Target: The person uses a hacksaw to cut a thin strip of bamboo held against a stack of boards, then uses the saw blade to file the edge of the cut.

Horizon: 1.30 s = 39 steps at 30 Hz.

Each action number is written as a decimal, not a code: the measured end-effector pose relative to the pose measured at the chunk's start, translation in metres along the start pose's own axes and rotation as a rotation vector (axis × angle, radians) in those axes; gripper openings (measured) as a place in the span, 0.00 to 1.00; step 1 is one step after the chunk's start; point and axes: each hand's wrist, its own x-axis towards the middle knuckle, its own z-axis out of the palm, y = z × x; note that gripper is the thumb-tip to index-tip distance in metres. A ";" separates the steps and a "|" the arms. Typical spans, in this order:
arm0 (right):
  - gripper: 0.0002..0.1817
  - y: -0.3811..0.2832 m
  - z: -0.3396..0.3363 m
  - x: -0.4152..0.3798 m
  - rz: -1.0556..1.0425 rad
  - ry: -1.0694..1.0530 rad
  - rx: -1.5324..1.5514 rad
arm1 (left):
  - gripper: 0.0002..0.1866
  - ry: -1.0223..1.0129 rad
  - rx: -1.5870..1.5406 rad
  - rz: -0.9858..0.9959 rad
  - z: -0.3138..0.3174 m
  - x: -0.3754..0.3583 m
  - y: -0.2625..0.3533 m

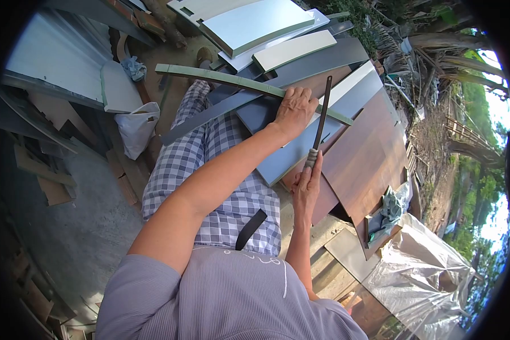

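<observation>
My left hand (296, 113) is closed from above on a long green strip with joint-like rings, which looks like split bamboo (226, 78). The strip lies slantwise over the boards, its far left end reaching past my knee. In my right hand (307, 184) is a long, narrow dark blade (324, 110) with a hole near its tip and a wrapped grip. My fingers lie along that grip, and the blade points away from me, overlapping the strip just right of my left hand. Under both hands are blue-grey boards (292, 152).
White panels (258, 25) are stacked beyond the boards, and a brown wood-grain board (374, 158) lies to the right. Clear plastic sheeting (419, 272) covers something at lower right. A white bag (137, 130) and leaning panels (56, 62) stand on the left.
</observation>
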 end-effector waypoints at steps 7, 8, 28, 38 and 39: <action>0.28 0.000 -0.001 0.000 0.010 0.008 -0.017 | 0.05 -0.004 0.007 0.003 0.000 0.000 0.000; 0.28 0.000 -0.001 0.001 0.009 0.008 -0.017 | 0.05 -0.002 0.008 0.004 0.000 0.000 0.001; 0.27 -0.017 0.004 0.013 0.022 0.027 -0.101 | 0.05 -0.013 -0.018 -0.012 -0.002 0.001 0.002; 0.27 -0.030 0.013 0.038 -0.027 0.021 -0.047 | 0.06 -0.018 -0.001 -0.010 -0.001 0.001 0.001; 0.26 -0.034 0.015 0.042 -0.026 0.023 -0.037 | 0.06 -0.015 -0.001 -0.011 -0.001 0.001 0.001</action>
